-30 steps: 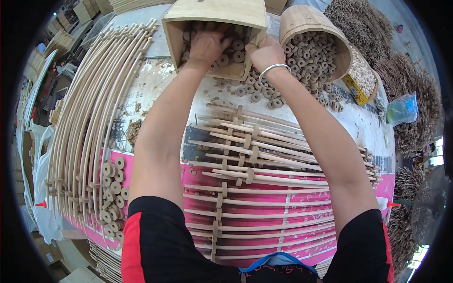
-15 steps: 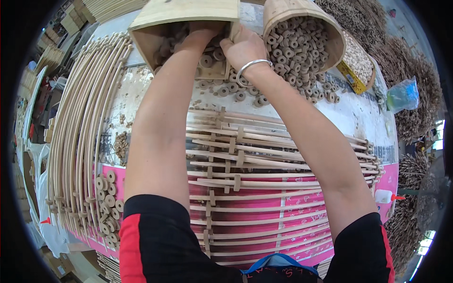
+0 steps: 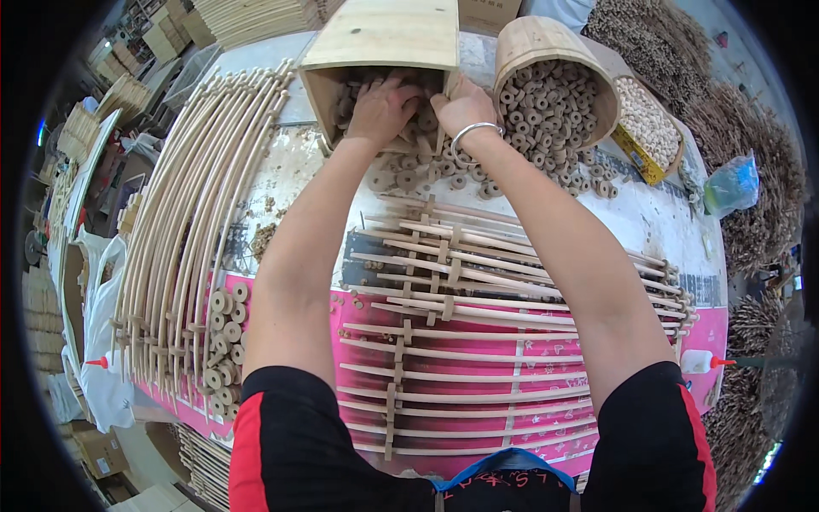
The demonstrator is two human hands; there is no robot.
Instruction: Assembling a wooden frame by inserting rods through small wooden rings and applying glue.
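A pale wooden box lies on its side at the far edge of the table, its mouth facing me. Inside it are wooden rings. My left hand reaches into the mouth with spread fingers, over the rings; the fingertips are partly lost in shadow. At the box's right wall my right hand grips the edge, fingers bent round it, a silver bangle on the wrist. Beside it a round wooden tub, tipped toward me, spills more rings onto the table.
Long thin wooden rods with rings on them lie across the pink-and-white table. More knobbed rods line the left side, beside loose rings. Small pale pieces fill a box at right. White glue bottle lies near the right edge.
My left hand has drawn back from deep inside the box to its mouth, so its back and fingers now show. My right hand keeps its hold on the box wall. The view has shifted slightly.
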